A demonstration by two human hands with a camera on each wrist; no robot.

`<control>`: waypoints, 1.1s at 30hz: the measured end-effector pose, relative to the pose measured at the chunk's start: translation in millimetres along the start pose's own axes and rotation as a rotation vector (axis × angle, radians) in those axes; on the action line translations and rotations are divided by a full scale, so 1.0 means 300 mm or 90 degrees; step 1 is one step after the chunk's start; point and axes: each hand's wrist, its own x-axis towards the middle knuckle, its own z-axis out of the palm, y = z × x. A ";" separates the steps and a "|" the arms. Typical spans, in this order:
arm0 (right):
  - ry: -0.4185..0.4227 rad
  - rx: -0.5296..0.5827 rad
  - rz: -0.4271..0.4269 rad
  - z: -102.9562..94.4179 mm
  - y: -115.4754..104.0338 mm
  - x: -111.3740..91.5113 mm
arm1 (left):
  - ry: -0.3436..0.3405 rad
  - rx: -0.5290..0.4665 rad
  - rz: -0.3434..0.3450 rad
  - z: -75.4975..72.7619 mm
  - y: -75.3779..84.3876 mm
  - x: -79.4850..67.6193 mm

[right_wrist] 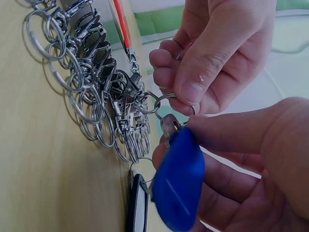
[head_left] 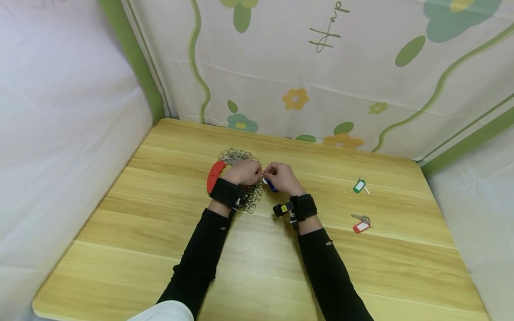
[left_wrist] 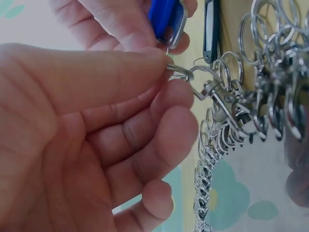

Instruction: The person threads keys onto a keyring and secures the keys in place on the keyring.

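My left hand (head_left: 246, 171) pinches a split ring (left_wrist: 177, 69) between thumb and forefinger. That ring hooks through a ring of a snap clip (left_wrist: 227, 108) on a key holder with a red grip (head_left: 215, 175), which bears many metal clips and rings. Right beside it, my right hand (head_left: 283, 178) pinches a blue key tag (right_wrist: 179, 179) at its ring end, by the split ring. A metal key (right_wrist: 169, 125) shows next to the blue tag, partly hidden behind it. Close by, a black key tag (right_wrist: 139, 203) hangs from another ring of the holder.
On the right of the wooden table (head_left: 257, 267) lie a green key tag (head_left: 359, 185) with a key and, nearer, a red key tag (head_left: 362, 227) with a key. Flower-patterned cloth (head_left: 353, 89) walls the table's back; pale cloth stands at both sides.
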 end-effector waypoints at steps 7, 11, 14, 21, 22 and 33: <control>-0.001 -0.002 -0.033 0.001 0.001 -0.001 | -0.015 0.016 -0.014 -0.001 0.008 -0.001; -0.004 -0.002 -0.044 0.002 0.002 0.000 | -0.018 0.009 -0.028 -0.002 0.010 -0.001; -0.010 -0.003 -0.042 0.002 0.001 0.000 | -0.012 -0.003 -0.032 -0.003 0.011 -0.003; -0.010 0.008 -0.004 -0.001 -0.002 0.001 | 0.014 -0.012 -0.008 -0.001 0.007 -0.002; -0.008 0.011 0.002 -0.001 -0.003 0.001 | 0.015 -0.014 -0.005 -0.001 0.006 -0.002; 0.003 0.021 0.014 0.002 0.000 0.003 | 0.008 -0.006 0.007 -0.004 0.001 -0.001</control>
